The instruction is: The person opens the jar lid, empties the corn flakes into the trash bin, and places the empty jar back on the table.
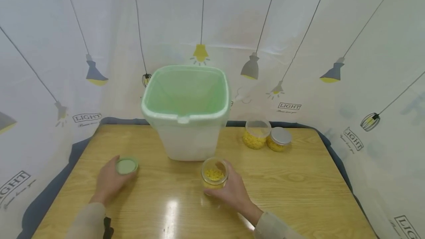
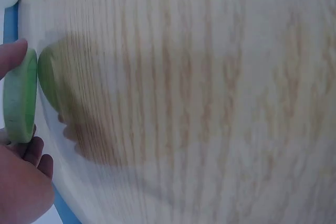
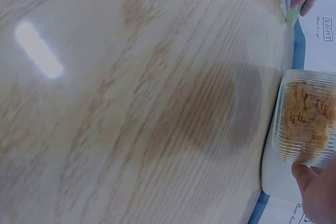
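Note:
On the left of the table, my left hand (image 1: 111, 178) grips a round light-green lid (image 1: 126, 166) by its rim. The left wrist view has the same lid (image 2: 21, 98) between thumb and fingers, its reflection on the tabletop beside it. My right hand (image 1: 235, 190) is wrapped around an open glass jar (image 1: 214, 183), in front of the bin. Yellow flake-like pieces partly fill this jar. Ribbed sides of the jar (image 3: 307, 119) and the flakes inside show in the right wrist view, with fingers at its lower edge. Part of each hand is cut off in its wrist view.
A tall white bin (image 1: 192, 139) with a pale green inside stands open at the back centre. To its right are a clear jar (image 1: 255, 137) and a silver-lidded jar (image 1: 280, 139), both with yellow contents. A lamp-patterned curtain (image 1: 299, 47) surrounds the wooden table (image 1: 285, 194).

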The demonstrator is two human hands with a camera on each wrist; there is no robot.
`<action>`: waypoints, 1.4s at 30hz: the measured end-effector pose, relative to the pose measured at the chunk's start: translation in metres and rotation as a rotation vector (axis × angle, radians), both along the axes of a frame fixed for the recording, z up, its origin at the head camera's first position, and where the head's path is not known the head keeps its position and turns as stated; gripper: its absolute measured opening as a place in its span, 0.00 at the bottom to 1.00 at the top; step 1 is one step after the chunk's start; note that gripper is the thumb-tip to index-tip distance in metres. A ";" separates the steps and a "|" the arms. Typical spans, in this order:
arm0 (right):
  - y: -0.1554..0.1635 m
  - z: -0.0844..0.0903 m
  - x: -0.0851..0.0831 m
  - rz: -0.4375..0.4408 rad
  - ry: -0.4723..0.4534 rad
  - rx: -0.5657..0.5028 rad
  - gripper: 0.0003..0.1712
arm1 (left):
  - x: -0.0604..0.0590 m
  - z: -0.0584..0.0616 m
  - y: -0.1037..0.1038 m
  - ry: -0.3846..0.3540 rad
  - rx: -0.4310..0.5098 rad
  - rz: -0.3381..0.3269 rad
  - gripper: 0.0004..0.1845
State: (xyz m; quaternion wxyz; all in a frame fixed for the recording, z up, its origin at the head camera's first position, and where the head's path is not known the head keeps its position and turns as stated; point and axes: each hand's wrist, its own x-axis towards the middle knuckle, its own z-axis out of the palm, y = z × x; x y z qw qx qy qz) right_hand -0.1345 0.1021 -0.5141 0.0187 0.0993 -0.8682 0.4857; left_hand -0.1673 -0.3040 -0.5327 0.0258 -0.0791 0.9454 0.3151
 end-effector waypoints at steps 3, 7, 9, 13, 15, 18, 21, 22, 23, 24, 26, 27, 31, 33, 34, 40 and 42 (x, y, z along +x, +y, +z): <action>0.001 0.000 0.000 -0.003 -0.001 -0.006 0.54 | -0.001 0.002 -0.003 -0.039 -0.052 0.008 0.58; 0.002 0.000 0.001 -0.001 0.008 -0.009 0.54 | -0.002 0.002 -0.005 -0.099 -0.091 0.017 0.58; 0.002 0.000 0.001 0.000 0.013 -0.008 0.54 | -0.002 0.001 -0.006 -0.110 -0.108 0.020 0.58; 0.003 -0.001 0.000 -0.006 0.011 -0.003 0.54 | -0.001 0.000 -0.006 -0.099 -0.136 0.020 0.57; 0.003 -0.001 0.000 -0.008 0.012 -0.005 0.54 | -0.001 0.001 -0.005 -0.093 -0.143 0.020 0.57; 0.004 -0.002 0.000 -0.011 0.016 -0.009 0.53 | -0.001 0.002 -0.003 -0.094 -0.148 0.021 0.56; 0.004 -0.003 0.000 -0.012 0.020 -0.010 0.53 | -0.001 0.004 -0.002 -0.106 -0.145 0.025 0.56; 0.005 -0.003 0.000 -0.013 0.020 -0.008 0.53 | -0.001 0.004 -0.002 -0.113 -0.141 0.026 0.56; 0.005 -0.003 0.000 -0.014 0.020 -0.007 0.53 | -0.001 0.005 -0.002 -0.119 -0.137 0.028 0.56; 0.005 -0.003 0.000 -0.014 0.020 -0.005 0.54 | -0.001 0.005 -0.002 -0.125 -0.132 0.030 0.56; 0.005 -0.003 0.000 -0.013 0.018 -0.001 0.54 | -0.001 0.005 -0.003 -0.134 -0.125 0.036 0.56; 0.005 -0.003 0.000 -0.013 0.016 0.000 0.54 | 0.000 0.004 -0.003 -0.135 -0.126 0.038 0.56; 0.005 -0.002 0.001 -0.009 0.011 -0.005 0.54 | 0.001 0.004 -0.004 -0.132 -0.128 0.049 0.56; 0.006 -0.001 0.001 -0.010 0.007 -0.006 0.54 | 0.001 0.004 -0.004 -0.121 -0.131 0.051 0.56; 0.006 -0.001 0.001 -0.009 0.007 -0.006 0.54 | 0.002 0.005 -0.004 -0.116 -0.129 0.053 0.56; 0.007 -0.001 0.001 -0.016 0.006 0.008 0.54 | 0.001 0.008 -0.003 -0.082 -0.124 0.052 0.59; 0.007 -0.001 0.001 -0.018 0.000 0.009 0.54 | 0.000 0.009 -0.003 -0.067 -0.125 0.047 0.60</action>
